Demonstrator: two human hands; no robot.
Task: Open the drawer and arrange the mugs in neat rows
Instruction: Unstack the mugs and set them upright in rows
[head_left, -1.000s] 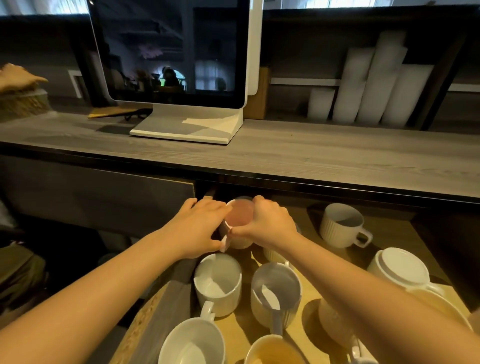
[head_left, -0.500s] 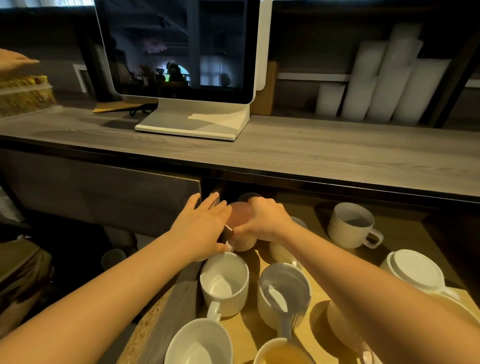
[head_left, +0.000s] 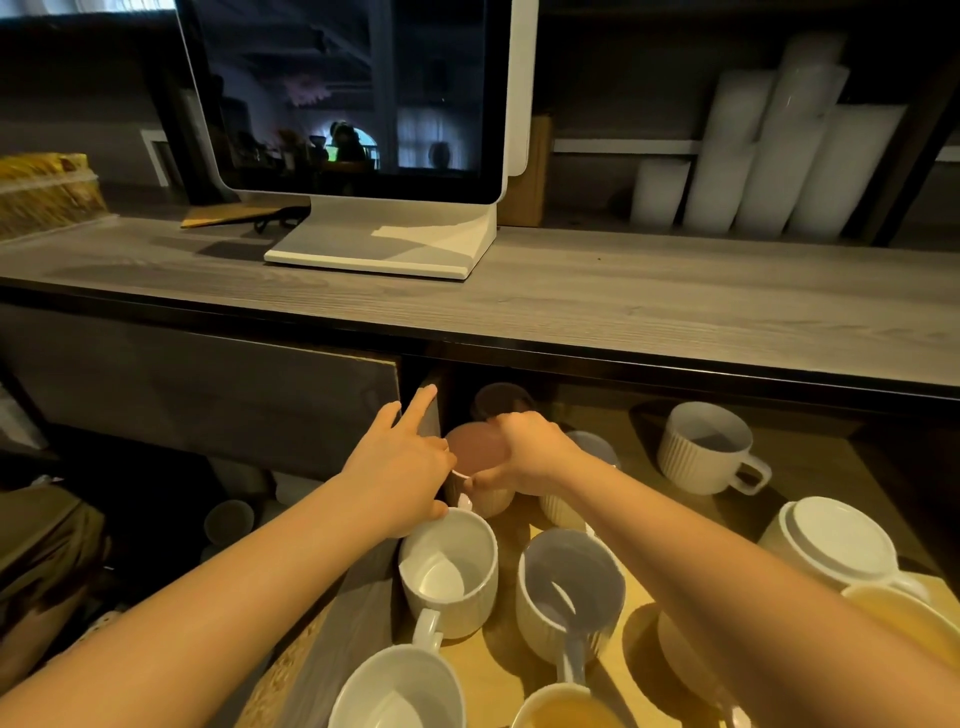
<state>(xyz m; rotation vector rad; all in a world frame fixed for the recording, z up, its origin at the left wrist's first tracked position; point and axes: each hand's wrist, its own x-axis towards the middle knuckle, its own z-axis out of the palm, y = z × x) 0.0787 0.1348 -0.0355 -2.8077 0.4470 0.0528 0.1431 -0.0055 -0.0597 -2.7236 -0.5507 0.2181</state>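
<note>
One mug (head_left: 475, 460) stood upright, mouth up, at back-left of drawer (head_left: 821, 467); handle toward the person, mostly hidden. Right hand (head_left: 527, 457) curled over its rim, clamped. Left hand (head_left: 400, 467) lay vs. its left wall, fingers straight, index stretched fwd. White mug (head_left: 449, 566) just nearer than grip; dark cup (head_left: 501, 400) behind, dim.

No legible text or labels

The right hand (head_left: 530, 452) hides most of a ribbed mug (head_left: 563, 512); the bottom edge cuts off a white mug (head_left: 400, 691) and a yellowish mug (head_left: 566, 709).
</note>
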